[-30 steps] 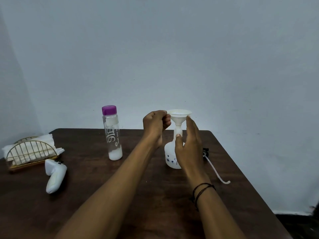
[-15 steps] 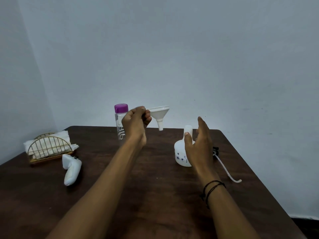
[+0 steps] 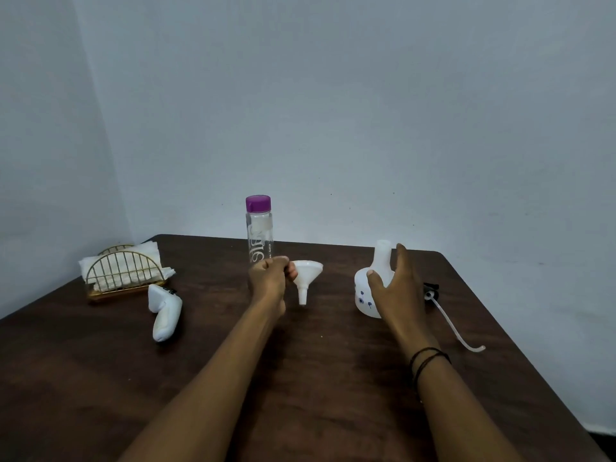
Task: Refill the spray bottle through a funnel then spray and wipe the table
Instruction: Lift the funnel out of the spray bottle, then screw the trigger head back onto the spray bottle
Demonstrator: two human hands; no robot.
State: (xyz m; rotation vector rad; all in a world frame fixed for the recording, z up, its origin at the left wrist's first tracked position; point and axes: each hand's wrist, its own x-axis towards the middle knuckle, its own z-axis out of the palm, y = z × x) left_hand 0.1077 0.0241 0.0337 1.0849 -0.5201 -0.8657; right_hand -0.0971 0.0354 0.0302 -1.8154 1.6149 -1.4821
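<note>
My left hand (image 3: 270,281) pinches the rim of the white funnel (image 3: 306,278) and holds it upright, its spout tip just above or on the dark wooden table (image 3: 316,378). The white spray bottle (image 3: 365,295), open-necked with small blue flowers, stands to the right of the funnel. My right hand (image 3: 396,288) cups its right side, thumb on the shoulder and fingers straight up beside the neck. The bottle's spray head with its white dip tube (image 3: 453,325) lies on the table right of that hand.
A clear water bottle with a purple cap (image 3: 259,228) stands behind my left hand. A gold wire holder with white napkins (image 3: 123,271) sits at the far left. A white controller (image 3: 165,311) lies in front of the holder. The table's right edge runs close to the tube.
My left hand lifted the funnel out of the spray bottle's neck, carried it left and lowered it toward the table. My right hand stayed by the bottle.
</note>
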